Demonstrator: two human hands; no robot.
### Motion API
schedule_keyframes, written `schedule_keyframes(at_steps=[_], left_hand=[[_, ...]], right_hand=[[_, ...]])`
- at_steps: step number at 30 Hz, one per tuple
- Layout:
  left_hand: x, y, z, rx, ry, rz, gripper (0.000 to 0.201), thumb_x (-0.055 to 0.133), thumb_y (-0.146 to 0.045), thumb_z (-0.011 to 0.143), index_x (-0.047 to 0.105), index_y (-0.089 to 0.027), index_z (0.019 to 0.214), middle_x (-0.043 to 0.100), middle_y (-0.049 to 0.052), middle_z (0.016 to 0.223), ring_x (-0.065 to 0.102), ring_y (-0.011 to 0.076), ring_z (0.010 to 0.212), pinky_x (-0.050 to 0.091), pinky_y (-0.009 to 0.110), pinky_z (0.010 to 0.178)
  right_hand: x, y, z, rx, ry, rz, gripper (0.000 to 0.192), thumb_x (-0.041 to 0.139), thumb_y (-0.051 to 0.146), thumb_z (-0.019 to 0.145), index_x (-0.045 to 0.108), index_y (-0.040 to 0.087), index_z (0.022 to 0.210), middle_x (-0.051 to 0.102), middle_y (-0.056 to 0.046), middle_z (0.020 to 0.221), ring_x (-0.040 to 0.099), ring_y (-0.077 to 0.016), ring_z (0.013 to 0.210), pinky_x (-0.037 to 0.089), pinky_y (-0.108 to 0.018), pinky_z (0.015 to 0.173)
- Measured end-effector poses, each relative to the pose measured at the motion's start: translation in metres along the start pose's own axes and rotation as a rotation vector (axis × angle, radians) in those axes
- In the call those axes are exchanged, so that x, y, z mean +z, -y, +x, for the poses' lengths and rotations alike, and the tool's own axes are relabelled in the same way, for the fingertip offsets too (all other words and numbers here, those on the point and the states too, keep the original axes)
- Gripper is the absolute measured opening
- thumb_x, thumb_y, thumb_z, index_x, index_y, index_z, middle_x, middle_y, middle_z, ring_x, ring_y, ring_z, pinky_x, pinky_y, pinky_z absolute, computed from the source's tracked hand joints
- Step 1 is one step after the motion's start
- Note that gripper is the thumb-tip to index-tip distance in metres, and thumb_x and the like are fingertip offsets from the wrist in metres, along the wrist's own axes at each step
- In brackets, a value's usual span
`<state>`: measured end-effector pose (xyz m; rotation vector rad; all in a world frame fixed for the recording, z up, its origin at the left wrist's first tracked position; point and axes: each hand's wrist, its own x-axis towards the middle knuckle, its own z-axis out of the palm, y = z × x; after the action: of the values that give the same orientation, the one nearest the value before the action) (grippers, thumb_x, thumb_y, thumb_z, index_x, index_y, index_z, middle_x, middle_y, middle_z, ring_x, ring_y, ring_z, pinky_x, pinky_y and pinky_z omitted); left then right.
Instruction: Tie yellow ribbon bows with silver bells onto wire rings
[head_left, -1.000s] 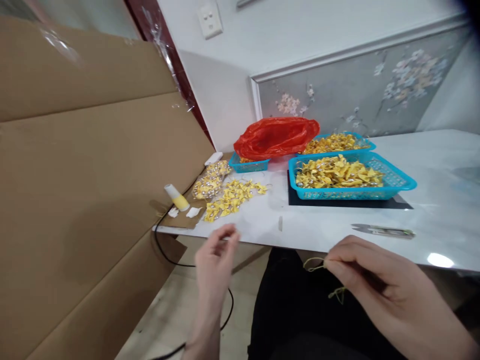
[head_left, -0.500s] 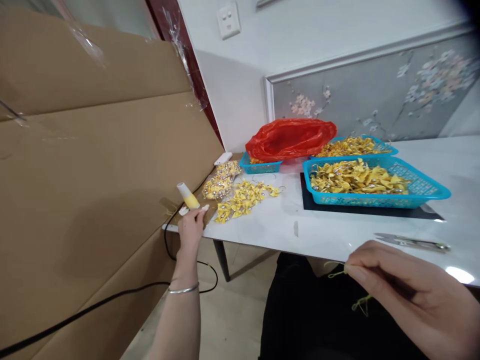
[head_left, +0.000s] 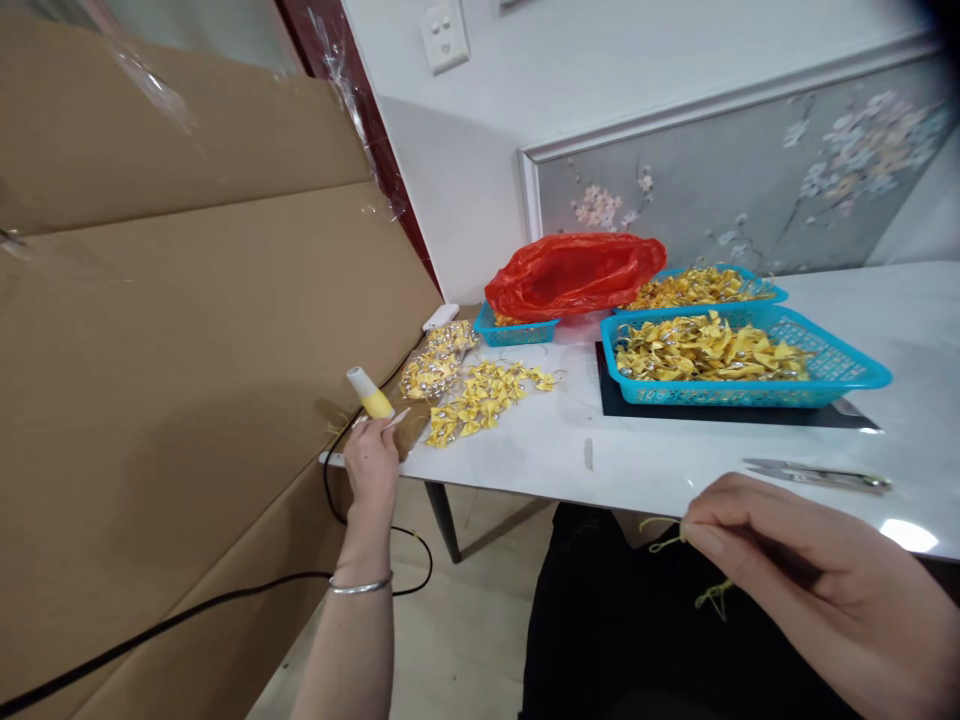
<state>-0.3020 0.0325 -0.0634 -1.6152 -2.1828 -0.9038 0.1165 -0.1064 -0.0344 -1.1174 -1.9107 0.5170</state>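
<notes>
At the table's left corner, my left hand (head_left: 373,460) is closed, with a small white scrap (head_left: 400,418) sticking out from its fingertips. What the scrap is made of, I cannot make out. Just beyond those fingers a cone of yellow thread (head_left: 376,402) leans at a tilt. My right hand (head_left: 817,590) pinches a thin yellow-green thread (head_left: 660,545) between thumb and forefinger, above my dark-clothed lap. A loop of the thread shows at the fingertips, and a knotted tangle hangs below the hand. Yellow bow-like pieces with silvery beads (head_left: 480,400) lie right of my left hand.
Blue baskets (head_left: 862,375) of yellow pieces stand at the back, one under a red plastic bag (head_left: 577,275). Thread snips (head_left: 817,474) lie beyond my right hand. A cardboard wall (head_left: 187,300) closes off the left side, and a black cable (head_left: 187,612) runs past it.
The white scrap at my left fingertips has turned and looks more pointed. My right hand keeps its pinch on the thread. The whole view has shifted slightly.
</notes>
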Motion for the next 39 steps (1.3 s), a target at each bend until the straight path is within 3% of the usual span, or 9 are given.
schedule_keyframes(at_steps=[8,14,20,22,24,26,28,34,39], left_hand=[[0.002,-0.017,-0.004,0.027,0.138,-0.05,0.034,0.062,-0.031,0.094,0.06,-0.018,0.125,0.063,0.011,0.126,0.066,0.0252,0.104,0.057,0.047,0.086],[-0.022,-0.036,-0.016,0.004,0.13,-0.172,0.033,0.063,-0.033,0.093,0.062,-0.016,0.122,0.064,0.008,0.125,0.066,0.0282,0.105,0.056,0.047,0.086],[-0.06,-0.098,-0.08,-0.126,-0.023,-0.444,0.032,0.05,-0.035,0.098,0.065,-0.016,0.119,0.065,0.014,0.127,0.058,0.0316,0.12,0.047,0.05,0.101],[-0.07,-0.133,-0.116,-0.114,0.13,-0.607,0.031,0.059,-0.042,0.092,0.072,-0.019,0.109,0.074,0.01,0.109,0.067,0.029,0.104,0.052,0.044,0.095],[-0.079,-0.167,-0.148,-0.093,0.416,-0.813,0.032,0.063,-0.049,0.088,0.079,-0.023,0.095,0.08,0.007,0.094,0.073,0.0253,0.084,0.059,0.036,0.077],[-0.085,-0.194,-0.17,-0.334,0.864,-1.362,0.035,0.065,-0.053,0.086,0.08,-0.022,0.094,0.079,0.01,0.103,0.072,0.028,0.098,0.059,0.037,0.082],[-0.088,-0.211,-0.18,-0.51,1.066,-1.627,0.037,0.068,-0.055,0.084,0.081,-0.021,0.092,0.079,0.01,0.096,0.072,0.0256,0.095,0.059,0.034,0.078],[-0.093,-0.223,-0.179,-0.558,1.274,-1.71,0.038,0.077,-0.05,0.078,0.08,-0.015,0.092,0.076,0.009,0.087,0.069,0.0163,0.075,0.057,0.024,0.065],[-0.089,-0.229,-0.18,-0.651,1.293,-1.777,0.033,0.078,-0.045,0.079,0.079,-0.013,0.09,0.073,0.008,0.083,0.068,0.0121,0.068,0.058,0.019,0.057]], right_hand=[[-0.004,0.0,0.003,-0.055,0.01,0.029,0.017,0.053,0.025,0.098,0.058,0.025,0.082,0.059,0.003,0.07,0.058,-0.0107,0.057,0.048,-0.018,0.05],[-0.008,0.008,0.005,-0.01,-0.001,0.095,0.021,0.054,0.027,0.098,0.061,0.025,0.078,0.059,0.003,0.068,0.056,-0.011,0.056,0.046,-0.017,0.049],[-0.018,0.02,0.009,0.166,0.012,0.309,0.027,0.054,0.033,0.095,0.062,0.023,0.071,0.056,0.002,0.066,0.05,-0.0104,0.055,0.042,-0.018,0.048],[-0.02,0.023,0.01,0.201,0.036,0.39,0.027,0.055,0.032,0.094,0.06,0.022,0.069,0.055,0.003,0.067,0.049,-0.0094,0.057,0.041,-0.018,0.05],[-0.022,0.025,0.01,0.208,0.059,0.429,0.026,0.056,0.03,0.094,0.06,0.021,0.069,0.054,0.004,0.067,0.048,-0.0083,0.058,0.04,-0.016,0.052],[-0.024,0.026,0.009,0.203,0.054,0.439,0.025,0.057,0.029,0.093,0.061,0.022,0.07,0.055,0.004,0.067,0.049,-0.0079,0.059,0.04,-0.016,0.053],[-0.027,0.025,0.006,0.19,0.036,0.442,0.023,0.057,0.027,0.094,0.063,0.022,0.072,0.056,0.004,0.069,0.052,-0.0079,0.061,0.042,-0.015,0.056],[-0.036,0.02,-0.002,0.11,-0.079,0.36,0.023,0.056,0.021,0.094,0.062,0.022,0.072,0.057,0.004,0.067,0.053,-0.0083,0.059,0.043,-0.016,0.054],[-0.039,0.016,-0.006,0.079,-0.092,0.335,0.022,0.056,0.018,0.095,0.063,0.022,0.074,0.058,0.004,0.069,0.055,-0.0084,0.061,0.044,-0.016,0.055]])
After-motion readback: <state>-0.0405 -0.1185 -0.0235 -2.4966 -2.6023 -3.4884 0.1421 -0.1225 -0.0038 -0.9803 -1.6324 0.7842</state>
